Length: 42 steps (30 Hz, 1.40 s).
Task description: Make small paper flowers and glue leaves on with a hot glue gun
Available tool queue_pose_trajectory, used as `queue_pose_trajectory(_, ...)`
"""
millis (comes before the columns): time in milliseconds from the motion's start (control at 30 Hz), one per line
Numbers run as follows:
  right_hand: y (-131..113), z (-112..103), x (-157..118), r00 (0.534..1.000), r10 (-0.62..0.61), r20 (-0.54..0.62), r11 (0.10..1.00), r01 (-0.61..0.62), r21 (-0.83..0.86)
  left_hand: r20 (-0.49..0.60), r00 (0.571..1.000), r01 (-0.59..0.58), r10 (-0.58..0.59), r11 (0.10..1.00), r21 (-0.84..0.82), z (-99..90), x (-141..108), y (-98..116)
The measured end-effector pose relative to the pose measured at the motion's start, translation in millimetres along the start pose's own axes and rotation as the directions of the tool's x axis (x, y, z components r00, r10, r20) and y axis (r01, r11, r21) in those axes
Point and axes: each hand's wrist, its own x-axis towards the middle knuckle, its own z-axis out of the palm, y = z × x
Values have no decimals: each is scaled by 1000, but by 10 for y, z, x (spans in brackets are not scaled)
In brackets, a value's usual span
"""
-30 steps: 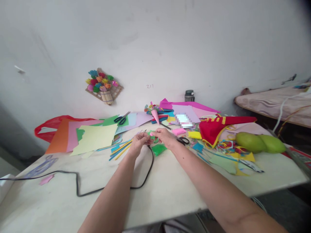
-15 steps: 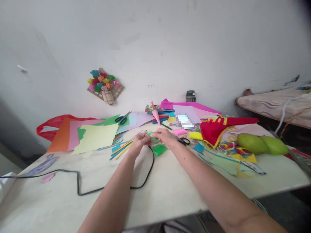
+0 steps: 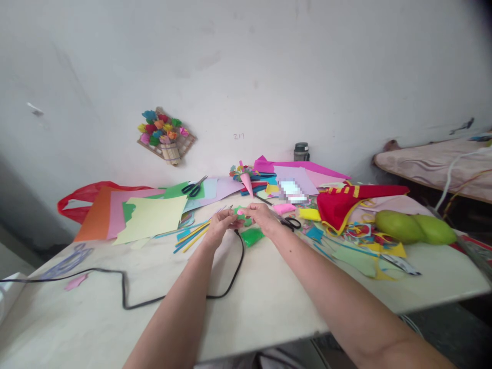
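So there's a black cable (image 3: 124,292) snaking across the pale tabletop (image 3: 261,318), then a shiny green packet (image 3: 252,237). Just past that, left hand (image 3: 224,221) and right hand (image 3: 262,214) are both pinching a small green paper cut-out (image 3: 247,221); pink paper cone (image 3: 246,183) lies beyond.

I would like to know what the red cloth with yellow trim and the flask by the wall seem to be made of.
Red cloth: probably woven fabric, matte, judging by its soft drape. Flask: perhaps plastic, given its dark, smooth look; metal isn't ruled out.
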Motion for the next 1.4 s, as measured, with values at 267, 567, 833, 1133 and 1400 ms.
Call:
queue_pose_trajectory(267,-33,-15,-22,997,46,66,998,-49,37,-8,1000,25,-25,999,26,-6,-3,23)
queue_pose_trajectory(567,-13,1,-4,1000,17,8,1000,-17,6,-10,1000,0,0,1000,32,-3,6,12)
queue_pose_trajectory(833,-87,17,-53,999,54,2,998,-54,-22,-99,995,-11,15,999,47,42,22,-6)
queue_pose_trajectory(1133,-73,23,-45,998,57,-5,998,-57,-20,-123,992,-26,33,998,62,30,15,5)
queue_pose_trajectory(1400,-80,26,-42,997,78,-4,997,-78,20,-106,994,-16,18,1000,14,21,8,17)
